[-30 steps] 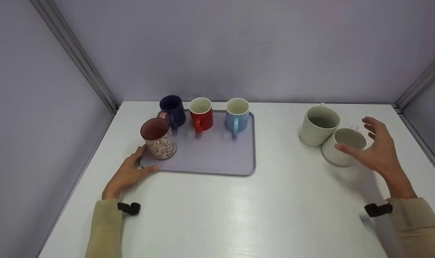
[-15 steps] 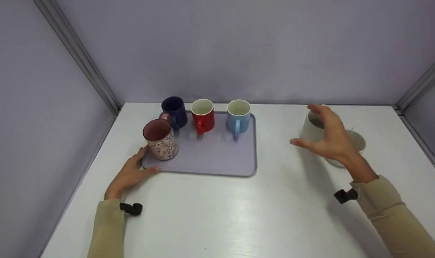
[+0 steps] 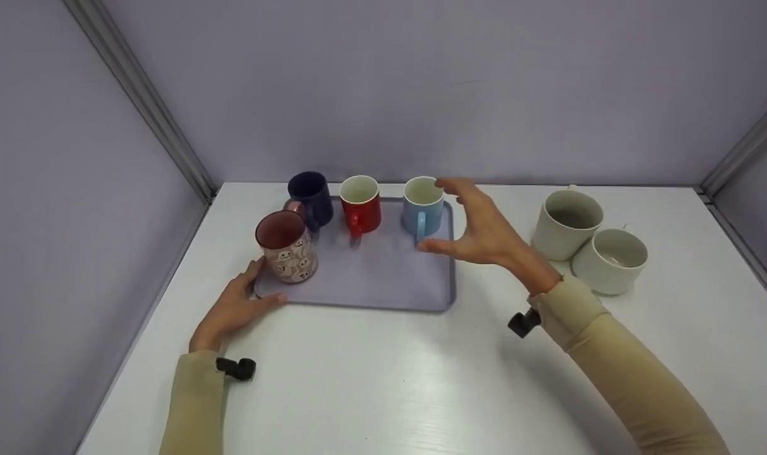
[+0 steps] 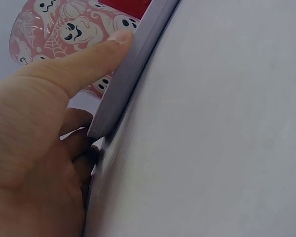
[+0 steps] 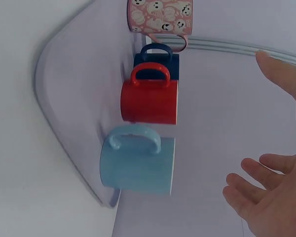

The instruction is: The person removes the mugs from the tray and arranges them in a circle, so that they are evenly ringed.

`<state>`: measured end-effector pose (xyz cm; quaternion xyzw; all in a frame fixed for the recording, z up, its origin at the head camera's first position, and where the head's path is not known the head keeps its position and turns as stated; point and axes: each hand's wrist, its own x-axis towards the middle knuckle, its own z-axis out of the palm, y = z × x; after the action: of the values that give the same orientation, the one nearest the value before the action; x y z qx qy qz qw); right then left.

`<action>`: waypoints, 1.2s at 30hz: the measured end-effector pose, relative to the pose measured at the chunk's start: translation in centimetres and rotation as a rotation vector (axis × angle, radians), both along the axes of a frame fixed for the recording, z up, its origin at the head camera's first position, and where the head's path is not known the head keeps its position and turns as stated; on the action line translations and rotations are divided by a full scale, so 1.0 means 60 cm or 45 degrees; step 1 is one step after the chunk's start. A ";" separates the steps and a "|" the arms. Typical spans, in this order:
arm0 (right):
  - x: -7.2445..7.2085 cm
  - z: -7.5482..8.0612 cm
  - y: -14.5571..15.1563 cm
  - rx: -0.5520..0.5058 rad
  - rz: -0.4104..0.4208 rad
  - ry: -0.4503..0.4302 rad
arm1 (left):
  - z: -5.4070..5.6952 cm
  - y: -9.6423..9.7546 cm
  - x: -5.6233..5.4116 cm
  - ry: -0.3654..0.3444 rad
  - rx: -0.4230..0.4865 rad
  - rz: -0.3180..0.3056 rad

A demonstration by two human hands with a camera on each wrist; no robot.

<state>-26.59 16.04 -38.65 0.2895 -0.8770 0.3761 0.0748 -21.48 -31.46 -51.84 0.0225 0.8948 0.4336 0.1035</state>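
Observation:
My left hand (image 3: 237,309) holds the near left corner of a grey tray (image 3: 383,284). Its thumb lies along the front rim, and the fingers bend around the left side, partly hidden in the left wrist view. Close by on the tray stands a pink mug (image 3: 289,256) with ghost drawings. My right hand (image 3: 481,230) hovers beside a light blue mug (image 3: 423,212), thumb and fingers spread apart; the right wrist view shows a gap between that hand and the mug. A red mug (image 3: 363,215) and a dark blue mug (image 3: 314,199) stand along the tray's back.
Two white mugs (image 3: 563,230) stand close together on the right of the white table (image 3: 371,379). Pale walls (image 3: 383,95) close in the back and sides of the table.
My right hand has swept left from the white mugs to the light blue mug, its fingers staying spread. The left hand stays at the tray corner, and the mugs stand where they were.

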 end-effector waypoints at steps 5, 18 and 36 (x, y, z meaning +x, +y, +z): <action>-0.014 0.000 -0.061 -0.004 0.033 -0.073 | -0.001 0.002 -0.006 0.008 -0.013 -0.009; -0.041 -0.018 -0.226 -0.028 0.128 -0.167 | 0.000 -0.017 0.007 -0.016 0.019 -0.006; -0.042 -0.086 -0.352 -0.002 0.133 -0.257 | 0.001 -0.021 0.009 0.006 -0.007 -0.013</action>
<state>-29.10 -5.10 -43.79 0.2953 -0.8636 0.4074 -0.0333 -20.92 -32.72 -51.75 0.0278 0.8962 0.4305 0.1037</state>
